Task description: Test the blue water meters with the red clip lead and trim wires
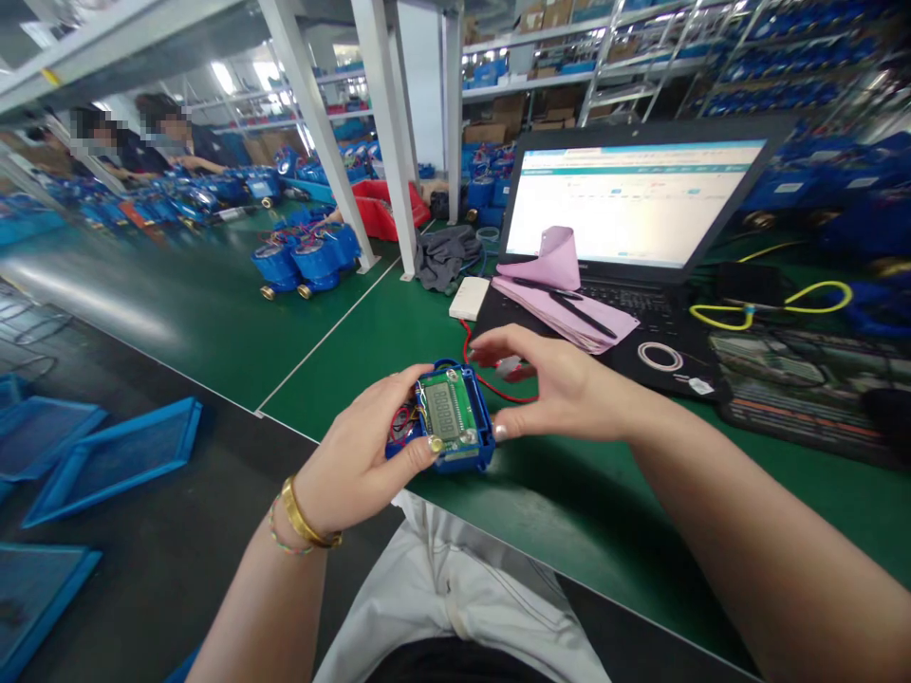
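Note:
My left hand (360, 455) is closed around the left side of a blue meter housing (485, 422) at the front edge of the bench. Its thumb presses the near edge of the green circuit board (466, 398) in the housing, which carries a grey LCD display (442, 410) with digits. Thin coloured wires (403, 422) show between the housing and my left palm. My right hand (562, 379) is curved at the housing's right side, thumb and fingers apart. Its thumb tip is close to the housing; whether it touches, I cannot tell. Behind its fingers lies a red cable (498, 391) with a whitish piece.
A laptop (633, 209) stands behind, with pink sheets (569, 313) and pens on its keyboard. Left of it are a white box (470, 298), a grey cloth (446, 256) and a red bin (381, 211). Blue meters (313, 261) stand on the bench; co-workers sit far left.

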The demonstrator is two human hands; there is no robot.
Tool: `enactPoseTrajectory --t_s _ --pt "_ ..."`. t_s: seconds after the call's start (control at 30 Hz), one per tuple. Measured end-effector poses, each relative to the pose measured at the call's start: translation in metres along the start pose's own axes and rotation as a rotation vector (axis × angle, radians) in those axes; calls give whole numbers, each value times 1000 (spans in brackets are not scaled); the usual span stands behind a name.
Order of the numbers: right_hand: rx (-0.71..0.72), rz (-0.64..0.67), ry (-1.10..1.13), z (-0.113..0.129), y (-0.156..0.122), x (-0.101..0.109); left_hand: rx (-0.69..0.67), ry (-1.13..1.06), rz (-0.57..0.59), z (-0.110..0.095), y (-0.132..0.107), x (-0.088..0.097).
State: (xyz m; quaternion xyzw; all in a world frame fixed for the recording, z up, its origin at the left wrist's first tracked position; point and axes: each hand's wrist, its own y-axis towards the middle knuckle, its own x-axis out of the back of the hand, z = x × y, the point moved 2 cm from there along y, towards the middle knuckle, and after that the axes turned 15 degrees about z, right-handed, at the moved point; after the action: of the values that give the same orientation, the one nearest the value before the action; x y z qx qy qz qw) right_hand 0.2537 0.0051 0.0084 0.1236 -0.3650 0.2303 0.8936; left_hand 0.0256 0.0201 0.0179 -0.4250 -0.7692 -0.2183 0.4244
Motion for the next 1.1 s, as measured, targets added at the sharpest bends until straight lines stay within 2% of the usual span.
enactPoseTrajectory --t_s 0.07,0.17,0.33,0.6,1.1 --pt "147 45 42 5 1 -7 17 -19 14 4 2 2" --pt "201 31 60 7 5 -15 27 -37 18 8 4 3" --pt "216 -52 65 5 10 -18 58 -59 35 9 8 5" --pt "192 -97 92 -7 11 -19 57 -161 96 9 9 11" --pt "216 -53 70 -7 11 -16 9 15 67 9 9 7"
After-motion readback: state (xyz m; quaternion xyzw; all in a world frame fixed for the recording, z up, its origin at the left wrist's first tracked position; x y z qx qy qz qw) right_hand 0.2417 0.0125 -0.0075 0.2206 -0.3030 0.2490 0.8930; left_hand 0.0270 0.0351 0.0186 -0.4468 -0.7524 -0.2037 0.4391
